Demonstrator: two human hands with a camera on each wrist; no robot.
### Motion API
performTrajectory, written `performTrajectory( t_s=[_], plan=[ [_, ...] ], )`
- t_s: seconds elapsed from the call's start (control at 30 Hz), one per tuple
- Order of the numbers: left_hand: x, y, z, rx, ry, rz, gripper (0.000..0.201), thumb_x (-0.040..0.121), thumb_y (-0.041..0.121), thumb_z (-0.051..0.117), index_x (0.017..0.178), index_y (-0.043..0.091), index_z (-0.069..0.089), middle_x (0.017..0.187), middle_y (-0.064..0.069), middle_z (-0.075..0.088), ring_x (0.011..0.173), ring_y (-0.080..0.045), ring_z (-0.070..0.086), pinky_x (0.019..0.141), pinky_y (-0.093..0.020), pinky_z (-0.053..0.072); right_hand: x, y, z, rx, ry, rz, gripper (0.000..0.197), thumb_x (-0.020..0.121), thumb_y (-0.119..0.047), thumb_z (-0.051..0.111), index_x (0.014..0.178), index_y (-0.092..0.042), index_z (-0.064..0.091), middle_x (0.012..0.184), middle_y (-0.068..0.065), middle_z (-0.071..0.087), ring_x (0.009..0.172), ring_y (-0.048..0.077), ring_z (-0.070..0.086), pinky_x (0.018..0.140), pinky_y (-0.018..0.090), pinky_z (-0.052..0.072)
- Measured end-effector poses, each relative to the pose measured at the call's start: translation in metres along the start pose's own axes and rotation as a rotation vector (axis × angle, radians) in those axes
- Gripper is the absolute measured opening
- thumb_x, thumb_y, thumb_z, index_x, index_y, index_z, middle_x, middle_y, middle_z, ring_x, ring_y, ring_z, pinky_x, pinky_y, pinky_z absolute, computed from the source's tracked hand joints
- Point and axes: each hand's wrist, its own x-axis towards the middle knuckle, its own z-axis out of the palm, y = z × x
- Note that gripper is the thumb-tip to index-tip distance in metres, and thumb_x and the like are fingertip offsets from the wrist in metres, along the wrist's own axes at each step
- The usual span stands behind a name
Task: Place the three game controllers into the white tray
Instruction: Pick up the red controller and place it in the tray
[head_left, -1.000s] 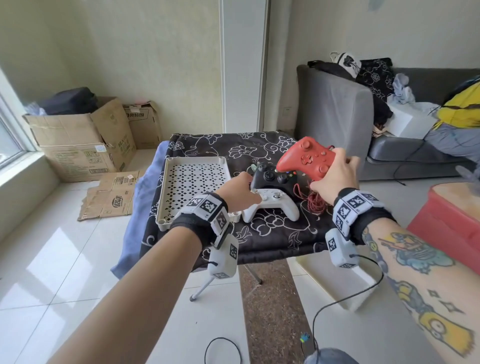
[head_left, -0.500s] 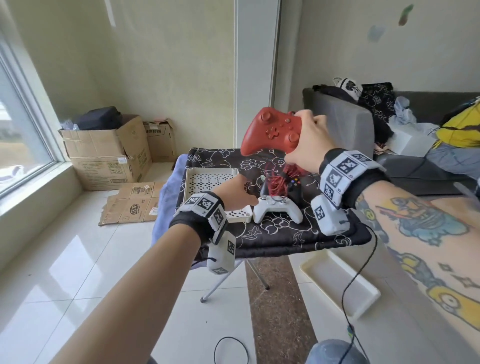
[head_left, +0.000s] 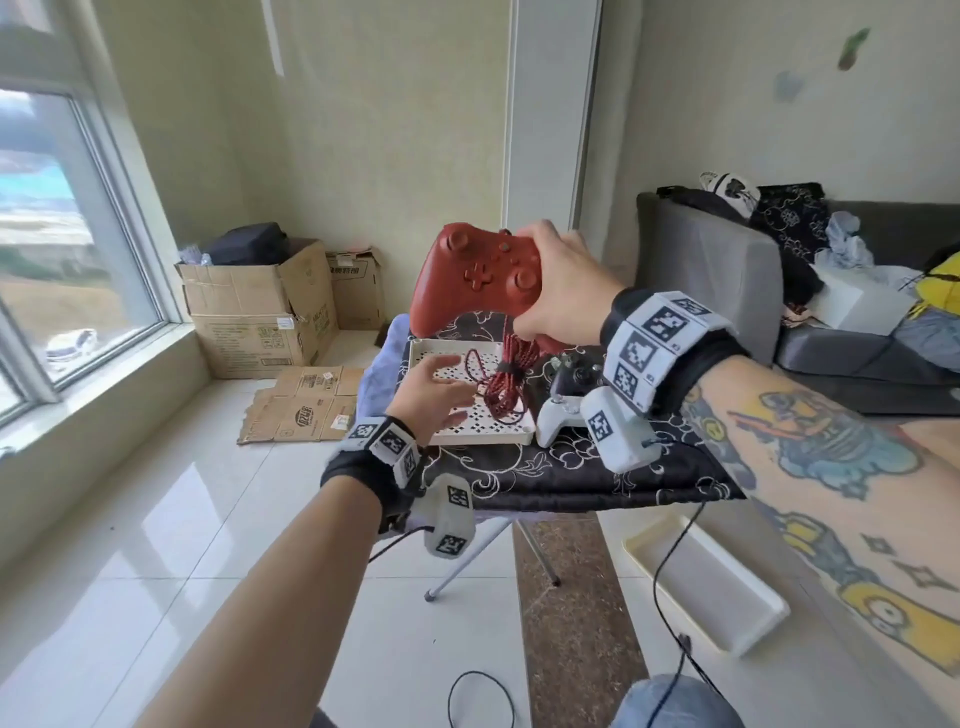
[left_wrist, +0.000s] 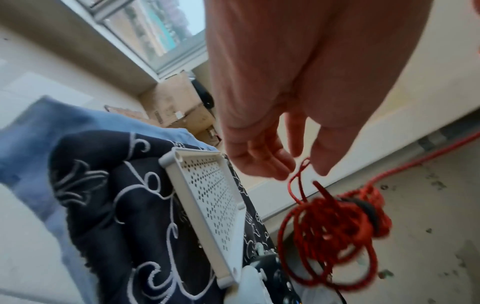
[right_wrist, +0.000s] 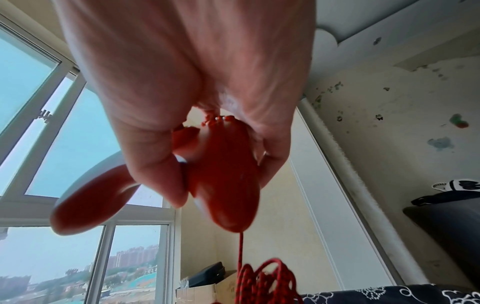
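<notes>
Over the cloth-covered worktop (head_left: 571, 478) the right hand (head_left: 561, 291) grips the red controller (head_left: 467, 280) above the still-empty tray (head_left: 415, 358), the open left hand (head_left: 431, 395) reaches for its dangling cord (head_left: 506, 384), and two controllers (head_left: 558, 415) wait beside the tray.

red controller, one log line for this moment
right hand holds red controller aloft | left hand open by cable | tray empty

Controller (head_left: 478, 280) above tray (head_left: 527, 428)
</notes>
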Motion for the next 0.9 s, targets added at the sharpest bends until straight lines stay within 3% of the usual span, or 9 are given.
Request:
performTrajectory(
  t_s=[0.1,0.17,0.23,0.4,0.5,0.57,0.63,0.77,0.9],
  plan=[
    [-0.005,-0.007,-0.012,0.056,-0.054,-0.094,0.050,0.088,0.028,0.066,0.133,0.011,0.053,0.116,-0.005,0.058,0.100,-0.018,0.056,0.083,-0.034,0.050,-0.004,-0.004,0.006,0.031,-0.017,0.011,0.086,0.066,-0.008,0.077,0.141,-0.021,0.036,0.131,0.011,0.037,0.093,0.027,0.057,0.078,0.025,0.043],
    [-0.010,-0.014,-0.015,0.013,-0.147,-0.183,0.063,0.085,0.045,0.066,0.136,0.013,0.047,0.129,-0.002,0.052,0.121,-0.022,0.050,0.096,-0.044,0.048,-0.005,-0.005,0.011,0.046,-0.030,0.012,0.087,0.065,-0.008,0.078,0.140,-0.021,0.036,0.130,0.011,0.037,0.094,0.027,0.057,0.079,0.025,0.044],
    [-0.011,-0.023,-0.016,-0.026,-0.232,-0.240,0.070,0.082,0.049,0.067,0.136,0.012,0.044,0.132,-0.004,0.053,0.126,-0.026,0.051,0.101,-0.053,0.045,-0.005,-0.006,0.019,0.053,-0.034,0.011,0.087,0.064,-0.009,0.080,0.140,-0.020,0.037,0.131,0.013,0.038,0.094,0.026,0.057,0.078,0.025,0.046],
    [-0.006,-0.027,-0.015,-0.271,-0.176,-0.231,0.026,0.093,0.017,0.059,0.116,0.006,0.053,0.107,-0.014,0.060,0.088,-0.025,0.062,0.087,-0.056,0.054,0.002,-0.007,0.031,0.034,-0.082,-0.011,0.085,0.066,-0.008,0.078,0.139,-0.024,0.037,0.127,0.012,0.038,0.090,0.027,0.059,0.074,0.030,0.052],
    [0.002,-0.018,-0.023,-0.354,-0.148,-0.164,0.022,0.094,0.007,0.057,0.115,0.006,0.054,0.107,-0.014,0.056,0.095,-0.026,0.056,0.085,-0.054,0.054,0.008,0.003,0.038,0.033,-0.119,-0.002,0.083,0.067,-0.007,0.076,0.136,-0.029,0.037,0.120,0.011,0.042,0.087,0.030,0.063,0.057,0.031,0.052],
    [0.009,-0.009,-0.032,-0.346,-0.127,-0.112,0.012,0.095,0.000,0.053,0.104,0.007,0.055,0.101,-0.014,0.055,0.091,-0.025,0.055,0.078,-0.044,0.057,0.011,0.011,0.045,0.024,-0.139,-0.003,0.082,0.066,-0.005,0.075,0.133,-0.031,0.037,0.114,0.011,0.050,0.084,0.029,0.063,0.050,0.027,0.049],
    [0.017,0.000,-0.045,-0.290,-0.123,-0.077,0.018,0.096,-0.007,0.044,0.095,0.006,0.057,0.093,-0.014,0.055,0.078,-0.021,0.054,0.065,-0.032,0.056,0.012,0.020,0.051,0.021,-0.151,-0.007,0.082,0.066,-0.003,0.075,0.133,-0.031,0.037,0.109,0.009,0.055,0.081,0.024,0.062,0.049,0.023,0.045],
    [0.039,0.009,-0.064,-0.195,-0.190,-0.049,0.021,0.093,-0.010,0.046,0.094,0.002,0.063,0.091,-0.019,0.059,0.065,-0.018,0.058,0.058,-0.024,0.057,0.019,0.032,0.068,0.021,-0.182,-0.025,0.085,0.067,-0.002,0.076,0.138,-0.029,0.037,0.108,0.006,0.058,0.088,0.026,0.062,0.062,0.027,0.051],
    [0.068,0.008,-0.065,-0.138,-0.177,-0.049,0.027,0.094,-0.013,0.038,0.094,-0.001,0.063,0.069,-0.011,0.073,0.049,-0.013,0.062,0.049,-0.022,0.056,0.037,0.041,0.089,0.011,-0.203,-0.036,0.088,0.066,-0.003,0.075,0.139,-0.034,0.038,0.110,0.008,0.057,0.095,0.029,0.062,0.084,0.039,0.054]
  ],
)
